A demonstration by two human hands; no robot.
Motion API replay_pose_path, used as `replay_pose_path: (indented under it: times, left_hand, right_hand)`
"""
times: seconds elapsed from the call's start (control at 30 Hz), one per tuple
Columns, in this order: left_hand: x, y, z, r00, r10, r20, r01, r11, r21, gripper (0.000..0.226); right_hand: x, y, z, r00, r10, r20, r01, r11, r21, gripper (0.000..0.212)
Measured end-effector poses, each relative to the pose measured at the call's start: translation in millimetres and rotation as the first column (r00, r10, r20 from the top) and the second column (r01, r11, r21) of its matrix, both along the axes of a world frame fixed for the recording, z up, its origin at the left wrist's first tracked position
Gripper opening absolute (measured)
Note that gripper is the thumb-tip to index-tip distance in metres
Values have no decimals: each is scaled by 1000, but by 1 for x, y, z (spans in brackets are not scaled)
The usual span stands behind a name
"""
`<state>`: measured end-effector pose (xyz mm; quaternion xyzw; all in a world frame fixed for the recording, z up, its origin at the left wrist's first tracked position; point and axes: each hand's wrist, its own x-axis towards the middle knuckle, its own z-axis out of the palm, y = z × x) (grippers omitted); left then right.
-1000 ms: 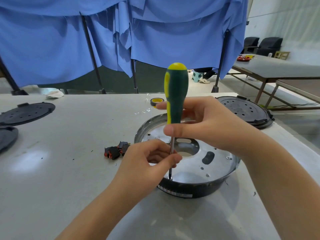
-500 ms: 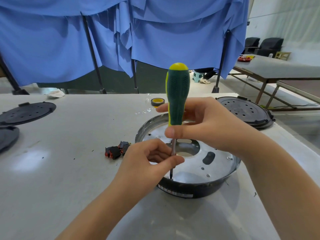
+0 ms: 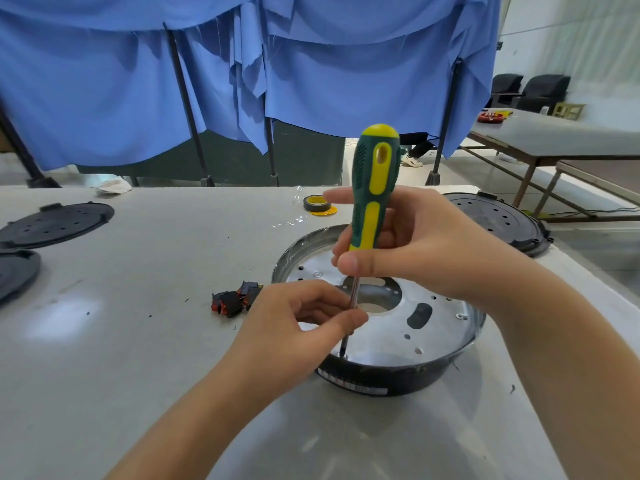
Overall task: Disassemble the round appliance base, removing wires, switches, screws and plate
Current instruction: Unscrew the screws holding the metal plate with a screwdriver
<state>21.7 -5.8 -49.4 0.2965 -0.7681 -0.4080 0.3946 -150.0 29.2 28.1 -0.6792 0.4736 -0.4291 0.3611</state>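
Gripping the screwdriver point(image 3: 372, 188) handle with my right hand point(image 3: 415, 251), left hand point(image 3: 298, 323) pinching its shaft below; tip sits on the base point(image 3: 391, 379) plate beneath. Tilt, and it may slip off the screw.

One screwdriver point(image 3: 374, 188), one round appliance base point(image 3: 398, 372) and one tape roll point(image 3: 317, 204). Three black perforated round covers: two at the left point(image 3: 57, 223) point(image 3: 15, 271), one at the right point(image 3: 498, 223). One cluster of red-and-black switches point(image 3: 235, 301), number unclear. Two hands: left point(image 3: 294, 327), right point(image 3: 426, 254).
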Motion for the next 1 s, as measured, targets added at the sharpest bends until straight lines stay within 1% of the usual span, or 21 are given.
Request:
replay_pose_path:
  times: [0.03, 0.1, 0.17, 0.23, 0.3, 0.4, 0.43, 0.5, 0.57, 0.63, 0.73, 0.8, 0.87, 0.9, 0.97, 1.0]
  left_hand:
    - [1, 1, 1, 1000, -22, 8, 22, 1000, 3, 7]
    - [2, 1, 1, 997, -65, 36, 66, 998, 0, 19]
    - [2, 1, 2, 997, -66, 50, 66, 998, -7, 24]
    - [1, 0, 1, 999, -16, 28, 17, 1000, -9, 21]
    - [0, -1, 0, 999, 32, 9, -32, 999, -7, 18]
    - [-1, -2, -2, 998, 62, -5, -62, 998, -14, 20]
    - [-1, -2, -2, 998, 60, -3, -60, 998, -14, 19]
    - [0, -1, -2, 1000, 17, 6, -17, 1000, -17, 12]
    - [1, 1, 0, 999, -45, 17, 45, 999, -20, 17]
    - [1, 0, 0, 998, -64, 17, 64, 998, -2, 18]
    - [1, -2, -1, 1000, 14, -23, -13, 999, 29, 12]
    - [2, -4, 0, 998, 51, -38, -49, 998, 32, 18]
    - [2, -5, -1, 998, 51, -37, -50, 999, 19, 22]
    - [2, -4, 0, 999, 40, -26, -40, 999, 12, 20]
    - [2, -3, -1, 1000, -18, 15, 18, 1000, -4, 5]
    - [2, -3, -1, 998, -43, 35, 44, 999, -19, 8]
  right_hand:
    - [0, 0, 0, 1000, 5, 20, -5, 1000, 4, 60]
    - [-1, 0, -2, 999, 20, 43, -21, 1000, 15, 60]
    - [-1, 0, -3, 998, 37, 43, -38, 999, 35, 60]
    - [1, 0, -3, 1000, 20, -7, -20, 999, 36, 61]
    - [2, -2, -2, 998, -31, -45, 32, 999, 15, 63]
    - [2, -3, -2, 993, -97, -71, 94, 995, -38, 62]
    - [1, -4, -2, 992, -110, -67, 107, 993, -47, 63]
    - [-3, -4, -3, 995, -102, -8, 102, 994, -43, 64]
    - [-4, -3, -2, 997, -24, 74, 26, 999, -24, 59]
    - [-2, -3, -2, 994, 33, 107, -33, 999, -10, 51]
    - [2, -4, -2, 999, 15, 42, -14, 1000, -28, 44]
    - [4, -3, -2, 999, -41, -19, 40, 996, -75, 36]
    - [3, -3, -1, 997, -61, -37, 57, 994, -96, 32]
    - [2, -2, -1, 998, -47, -36, 43, 995, -91, 31]
    - [2, -1, -1, 999, -6, -36, 3, 998, -70, 30]
    - [2, -1, -1, 999, 6, -35, -9, 998, -63, 30]
